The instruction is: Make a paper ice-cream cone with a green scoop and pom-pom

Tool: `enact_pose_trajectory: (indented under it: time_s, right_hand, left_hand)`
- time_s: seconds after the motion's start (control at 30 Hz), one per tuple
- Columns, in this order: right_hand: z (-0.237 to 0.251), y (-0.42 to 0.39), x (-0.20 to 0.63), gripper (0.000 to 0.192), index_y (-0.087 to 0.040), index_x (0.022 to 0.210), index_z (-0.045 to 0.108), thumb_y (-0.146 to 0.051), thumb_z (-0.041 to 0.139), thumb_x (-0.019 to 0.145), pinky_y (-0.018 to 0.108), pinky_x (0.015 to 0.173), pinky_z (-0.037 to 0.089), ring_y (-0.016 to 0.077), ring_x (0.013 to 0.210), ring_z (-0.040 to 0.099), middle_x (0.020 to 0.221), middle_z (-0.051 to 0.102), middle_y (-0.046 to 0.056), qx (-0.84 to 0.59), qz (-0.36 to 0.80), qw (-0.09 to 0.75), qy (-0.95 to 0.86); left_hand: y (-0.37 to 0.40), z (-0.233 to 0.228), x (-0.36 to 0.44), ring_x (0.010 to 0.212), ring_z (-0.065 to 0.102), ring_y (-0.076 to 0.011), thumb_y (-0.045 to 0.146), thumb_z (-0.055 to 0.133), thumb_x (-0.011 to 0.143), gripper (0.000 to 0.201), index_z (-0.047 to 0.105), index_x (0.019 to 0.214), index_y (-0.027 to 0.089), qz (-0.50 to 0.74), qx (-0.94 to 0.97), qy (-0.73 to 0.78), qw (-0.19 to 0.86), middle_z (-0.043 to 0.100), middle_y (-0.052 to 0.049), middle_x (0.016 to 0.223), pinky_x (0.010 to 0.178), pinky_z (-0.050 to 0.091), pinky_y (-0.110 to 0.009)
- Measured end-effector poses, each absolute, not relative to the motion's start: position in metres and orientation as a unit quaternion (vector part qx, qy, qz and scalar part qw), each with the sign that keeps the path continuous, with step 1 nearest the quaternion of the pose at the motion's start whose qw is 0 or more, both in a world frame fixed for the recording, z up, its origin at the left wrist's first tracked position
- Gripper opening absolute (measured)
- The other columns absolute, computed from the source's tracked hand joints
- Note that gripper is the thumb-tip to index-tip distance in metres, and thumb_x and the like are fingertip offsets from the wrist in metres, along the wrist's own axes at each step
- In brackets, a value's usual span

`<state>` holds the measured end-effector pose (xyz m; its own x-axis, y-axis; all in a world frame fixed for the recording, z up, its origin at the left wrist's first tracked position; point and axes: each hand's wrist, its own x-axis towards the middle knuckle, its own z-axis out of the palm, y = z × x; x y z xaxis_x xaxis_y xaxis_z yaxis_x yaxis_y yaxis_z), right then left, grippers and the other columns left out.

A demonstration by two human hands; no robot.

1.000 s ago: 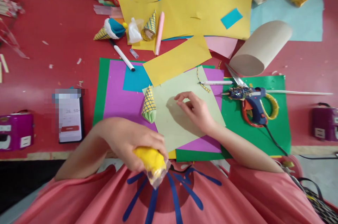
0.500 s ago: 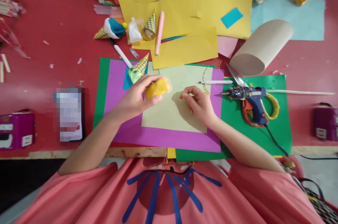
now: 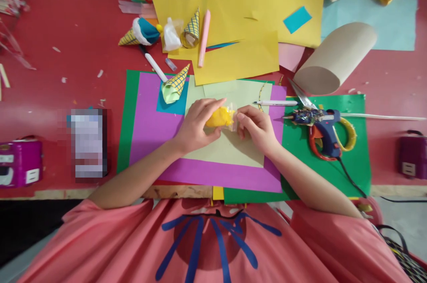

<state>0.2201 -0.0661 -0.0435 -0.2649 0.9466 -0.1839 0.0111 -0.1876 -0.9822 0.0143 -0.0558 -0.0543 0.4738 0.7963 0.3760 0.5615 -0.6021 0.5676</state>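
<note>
Together the hands are gripping the yellow clay packet [image 3: 220, 117] over the pale green sheet [image 3: 230, 147], left hand [image 3: 195, 125] pinching the lump, right hand [image 3: 255, 128] nipping the clear wrapper's end, which probably wants slow, steady peeling.

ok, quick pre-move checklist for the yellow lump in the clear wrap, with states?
1. Left hand grips the yellow lump: ok.
2. Right hand pinches the clear wrap at its end: ok.
3. Wrap opened: cannot tell.
4. Pale green sheet lies flat under both hands: ok.
5. Paper cone stands apart from the hands: ok.
6. Glue gun lies off to the right, untouched: ok.
</note>
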Motion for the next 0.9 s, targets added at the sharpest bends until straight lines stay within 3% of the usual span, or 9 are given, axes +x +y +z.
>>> enact_pose_trajectory:
  time_s: [0.17,0.4,0.7,0.9]
  right_hand:
    - [-0.0424,-0.065,0.2216,0.024,-0.019,0.083,0.061,-0.041,0.057,0.092,0.022,0.047,0.038,0.0052,0.046,0.049,0.072,0.064,-0.003,-0.45,0.623,0.365,-0.526]
    - [-0.0435,-0.0649,0.2213,0.029,-0.02,0.081,0.059,-0.046,0.055,0.093,0.023,0.049,0.038,0.0083,0.046,0.05,0.055,0.055,-0.006,-0.453,0.622,0.346,-0.537]
    - [-0.0453,-0.0653,0.2211,0.016,-0.02,0.083,0.058,-0.03,0.05,0.094,0.023,0.05,0.038,0.0086,0.045,0.05,0.051,0.053,-0.007,-0.457,0.617,0.329,-0.55]
    - [-0.0379,-0.0658,0.2176,0.013,-0.02,0.077,0.053,-0.02,0.046,0.088,0.024,0.047,0.032,0.0076,0.046,0.043,0.057,0.05,-0.005,-0.524,0.491,0.306,-0.625]
  left_hand:
    - [-0.0554,-0.0554,0.0124,0.11,0.057,-0.0247,0.025,0.058,0.082,0.055,0.044,0.135,0.025,0.316,0.846,0.397,0.164,0.061,-0.009,0.12,0.096,0.045,-0.04]
    - [-0.0569,-0.0573,0.0121,0.112,0.056,-0.0249,0.033,0.057,0.085,0.052,0.046,0.135,0.026,0.291,0.85,0.4,0.179,0.062,-0.009,0.121,0.097,0.043,-0.041]
    - [-0.0557,-0.0587,0.0117,0.105,0.057,-0.0229,0.058,0.06,0.085,0.06,0.049,0.135,0.026,0.28,0.854,0.39,0.2,0.064,-0.008,0.115,0.092,0.041,-0.037]
    - [-0.0554,-0.0563,0.0107,0.1,0.057,-0.0215,0.05,0.062,0.087,0.045,0.054,0.125,0.026,0.309,0.852,0.38,0.186,0.064,-0.007,0.109,0.089,0.043,-0.037]
